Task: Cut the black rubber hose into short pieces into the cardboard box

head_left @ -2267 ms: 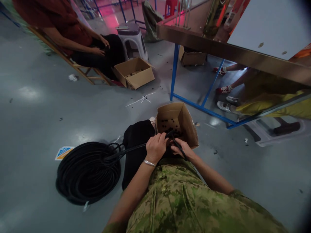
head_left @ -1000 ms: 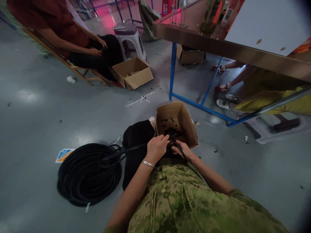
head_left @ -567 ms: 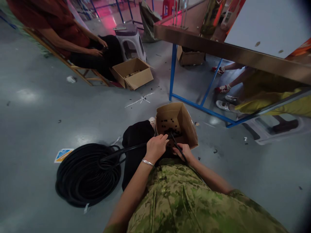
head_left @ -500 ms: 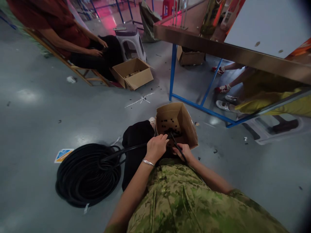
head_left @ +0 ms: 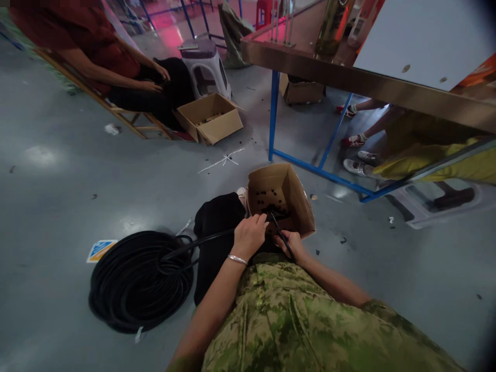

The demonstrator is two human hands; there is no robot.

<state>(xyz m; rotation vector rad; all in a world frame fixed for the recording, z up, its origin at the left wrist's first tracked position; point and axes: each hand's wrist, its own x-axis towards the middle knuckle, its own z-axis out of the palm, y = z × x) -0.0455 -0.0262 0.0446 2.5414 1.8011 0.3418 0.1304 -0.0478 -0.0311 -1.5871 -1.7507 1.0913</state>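
Observation:
My left hand [head_left: 250, 235] is closed around a length of black tubing [head_left: 213, 237], which runs left across my knee to a large black coil [head_left: 135, 289] on the floor. My right hand [head_left: 291, 245] grips a pair of dark-handled scissors [head_left: 284, 237], their tips up against the tubing's end by my left fingers. The exact contact between blades and tubing is too dark to make out. Both hands are over the near edge of an open cardboard box [head_left: 302, 199], with several short black pieces [head_left: 271, 193] inside it.
A metal-edged table [head_left: 310, 62] on blue legs stands ahead right, people's feet beneath it. Ahead left, a seated person [head_left: 127, 72] is beside another cardboard box [head_left: 220, 126] and a plastic stool [head_left: 205, 64]. A blue-and-orange card [head_left: 99, 250] lies by the coil.
The scissors' handles have shifted slightly in my right hand. My left hand stays on the tubing, and the view has moved a little.

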